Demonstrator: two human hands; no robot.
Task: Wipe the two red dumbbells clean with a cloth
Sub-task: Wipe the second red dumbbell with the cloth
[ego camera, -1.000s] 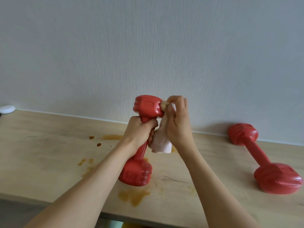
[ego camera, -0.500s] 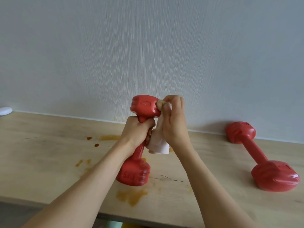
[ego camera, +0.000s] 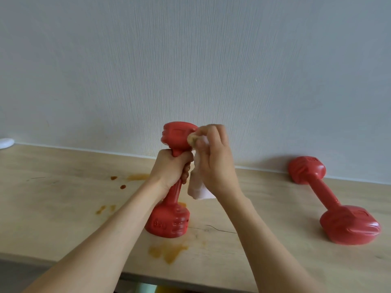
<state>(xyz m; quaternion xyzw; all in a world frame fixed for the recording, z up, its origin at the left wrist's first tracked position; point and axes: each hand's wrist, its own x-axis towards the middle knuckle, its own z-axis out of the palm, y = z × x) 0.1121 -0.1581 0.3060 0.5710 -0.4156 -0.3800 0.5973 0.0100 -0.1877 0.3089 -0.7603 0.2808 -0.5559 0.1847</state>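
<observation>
From my remote seat: left hand clenched around the handle of the near dumbbell, fingers wrapped tight just under its upper head. The dumbbell stands upright, tilted a little, its lower head resting on the wooden table below the left wrist. Right hand grips a white cloth, fingers curled and pinching a bunched, yellow-brown stained fold against the right side of the upper head. The loose end of the cloth hangs down from the right palm, just beside the left knuckles and clear of the table.

I see the second dumbbell lying on its side, well to the right of the right hand, untouched, one head near the wall, the other toward the table's front edge.

Orange-brown stains mark the tabletop: one patch below the standing dumbbell's base, smaller spots to the left of the left forearm. A small white object sits at the far left edge, too cropped to identify.
</observation>
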